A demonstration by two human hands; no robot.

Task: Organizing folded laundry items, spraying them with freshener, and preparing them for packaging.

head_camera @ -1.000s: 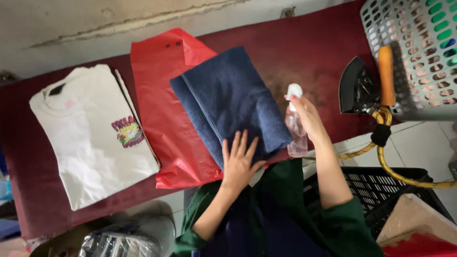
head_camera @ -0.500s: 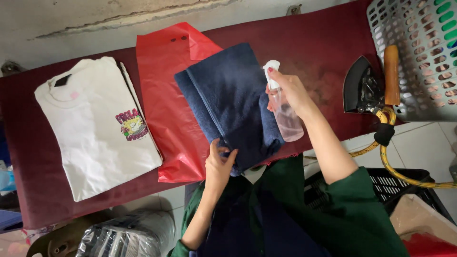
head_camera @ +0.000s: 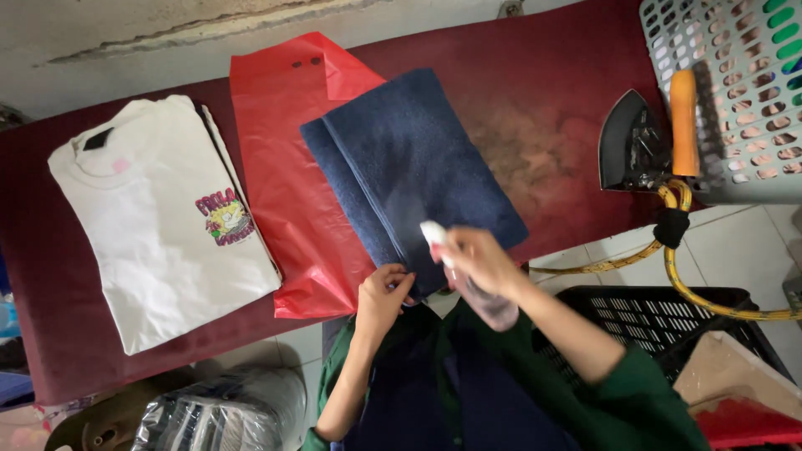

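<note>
Matt, nappy navy cloth (head_camera: 413, 163) overlaps a glossy red plastic bag (head_camera: 288, 179) on worn maroon padding (head_camera: 543, 108).

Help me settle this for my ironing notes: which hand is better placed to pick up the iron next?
Probably the right hand: the iron stands on its side, but it holds the spray bottle and must set it down. The left hand pinches the blue cloth.

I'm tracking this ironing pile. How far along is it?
Done, it seems: a white T-shirt lies folded flat on the board. In hand: the right hand holds a spray bottle over the folded blue cloth, the left hand pinching its near edge. Left: the iron stands aside, untouched.
</note>
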